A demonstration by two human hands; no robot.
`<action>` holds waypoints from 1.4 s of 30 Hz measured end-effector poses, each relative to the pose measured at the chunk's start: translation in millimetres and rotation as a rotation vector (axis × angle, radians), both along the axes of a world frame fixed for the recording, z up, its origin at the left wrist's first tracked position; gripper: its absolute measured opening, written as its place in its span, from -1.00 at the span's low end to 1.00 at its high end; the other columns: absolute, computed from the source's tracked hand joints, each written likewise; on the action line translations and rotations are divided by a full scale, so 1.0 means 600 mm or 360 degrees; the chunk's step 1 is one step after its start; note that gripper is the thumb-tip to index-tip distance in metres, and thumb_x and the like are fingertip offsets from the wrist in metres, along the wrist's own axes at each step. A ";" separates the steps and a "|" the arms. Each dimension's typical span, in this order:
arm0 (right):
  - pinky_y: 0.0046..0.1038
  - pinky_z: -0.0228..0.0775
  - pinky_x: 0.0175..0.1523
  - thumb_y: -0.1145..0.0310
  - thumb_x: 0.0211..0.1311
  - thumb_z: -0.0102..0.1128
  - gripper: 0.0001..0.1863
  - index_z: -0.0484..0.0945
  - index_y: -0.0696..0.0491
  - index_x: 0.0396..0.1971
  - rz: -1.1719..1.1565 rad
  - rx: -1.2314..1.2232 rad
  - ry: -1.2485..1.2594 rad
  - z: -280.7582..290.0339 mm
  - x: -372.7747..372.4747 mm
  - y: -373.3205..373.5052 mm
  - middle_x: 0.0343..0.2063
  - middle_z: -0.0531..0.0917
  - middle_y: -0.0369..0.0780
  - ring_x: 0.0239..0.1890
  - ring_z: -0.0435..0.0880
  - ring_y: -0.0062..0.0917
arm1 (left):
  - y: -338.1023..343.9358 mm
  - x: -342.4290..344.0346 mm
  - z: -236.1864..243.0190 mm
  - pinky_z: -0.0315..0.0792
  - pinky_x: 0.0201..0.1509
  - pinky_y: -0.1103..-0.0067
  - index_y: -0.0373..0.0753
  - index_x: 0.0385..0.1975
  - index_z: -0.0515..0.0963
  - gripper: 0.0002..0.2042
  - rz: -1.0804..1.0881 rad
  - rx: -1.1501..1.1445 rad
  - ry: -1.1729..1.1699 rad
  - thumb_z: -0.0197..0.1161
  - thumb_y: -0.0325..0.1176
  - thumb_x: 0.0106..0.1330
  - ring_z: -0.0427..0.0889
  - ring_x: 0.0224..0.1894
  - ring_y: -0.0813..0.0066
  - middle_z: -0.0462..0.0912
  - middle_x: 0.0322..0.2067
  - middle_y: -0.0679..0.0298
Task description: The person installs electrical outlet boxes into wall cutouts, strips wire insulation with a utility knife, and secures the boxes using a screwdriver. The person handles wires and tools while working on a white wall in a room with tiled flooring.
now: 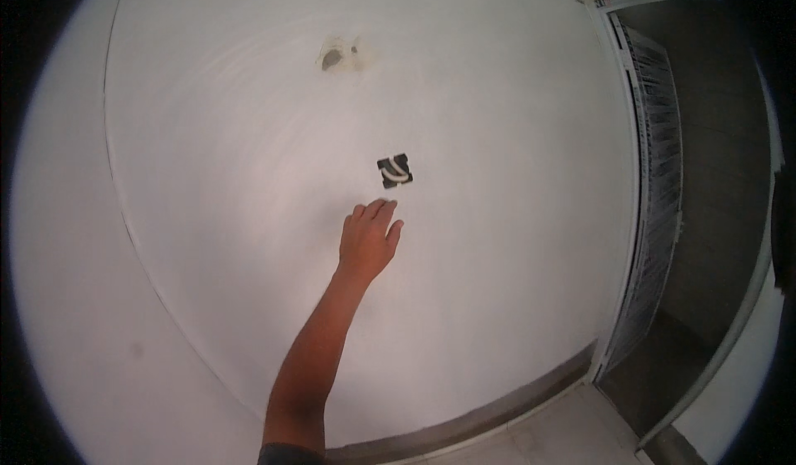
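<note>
My left hand (370, 233) is stretched toward the white wall (506, 241), palm toward it, fingers loosely extended and holding nothing. Its fingertips are just below a small square black recessed box (385, 180) with pale curved cable pieces inside. I cannot tell whether the fingertips touch the wall. My right hand is not in view.
A patched, damaged spot (332, 57) is higher on the wall. At the right, a doorway with a partly wrapped door panel (651, 191) opens onto a darker space. A dark skirting strip (514, 394) runs above the pale tiled floor (539, 436). A vertical crease runs down the left.
</note>
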State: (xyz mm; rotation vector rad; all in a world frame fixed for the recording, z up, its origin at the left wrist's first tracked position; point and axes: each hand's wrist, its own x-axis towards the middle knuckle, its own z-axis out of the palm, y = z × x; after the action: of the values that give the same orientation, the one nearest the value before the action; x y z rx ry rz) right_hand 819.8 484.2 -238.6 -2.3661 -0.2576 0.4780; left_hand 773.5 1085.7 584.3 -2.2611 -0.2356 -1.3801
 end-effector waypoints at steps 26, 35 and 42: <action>-0.35 0.28 -0.61 0.33 0.26 0.18 -0.75 0.57 -0.05 -0.64 0.0784 -0.0412 -0.0220 -0.025 0.333 0.171 -0.71 0.53 -0.33 -0.69 0.45 -0.52 | 0.055 0.164 0.129 0.55 0.03 0.23 -0.33 -0.12 0.59 -0.74 0.0770 -0.0011 0.0675 0.30 -0.28 0.34 0.67 -0.06 0.09 0.66 -0.14 0.04; -0.32 0.34 -0.56 0.31 0.25 0.19 -0.80 0.61 -0.06 -0.59 0.0898 -0.0501 -0.0232 -0.043 0.356 0.168 -0.65 0.58 -0.31 -0.63 0.52 -0.49 | 0.038 0.137 0.111 0.56 -0.13 0.31 -0.23 -0.22 0.61 -0.80 0.0735 0.0239 0.0546 0.29 -0.24 0.36 0.67 -0.19 0.24 0.60 -0.26 0.18; -0.29 0.38 -0.52 0.30 0.24 0.20 -0.83 0.65 -0.06 -0.54 0.0945 -0.0543 -0.0244 -0.055 0.352 0.160 -0.60 0.63 -0.30 -0.58 0.58 -0.47 | 0.003 0.131 0.073 0.56 -0.15 0.31 -0.23 -0.27 0.63 -0.82 0.1018 0.0312 0.0481 0.25 -0.25 0.41 0.68 -0.22 0.22 0.64 -0.33 0.16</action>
State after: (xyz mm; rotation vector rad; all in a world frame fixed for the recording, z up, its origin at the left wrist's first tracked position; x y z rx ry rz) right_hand 1031.1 580.0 -271.7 -2.6411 -1.0385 0.6536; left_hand 852.3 1087.7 628.2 -1.9469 -0.6238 -0.6904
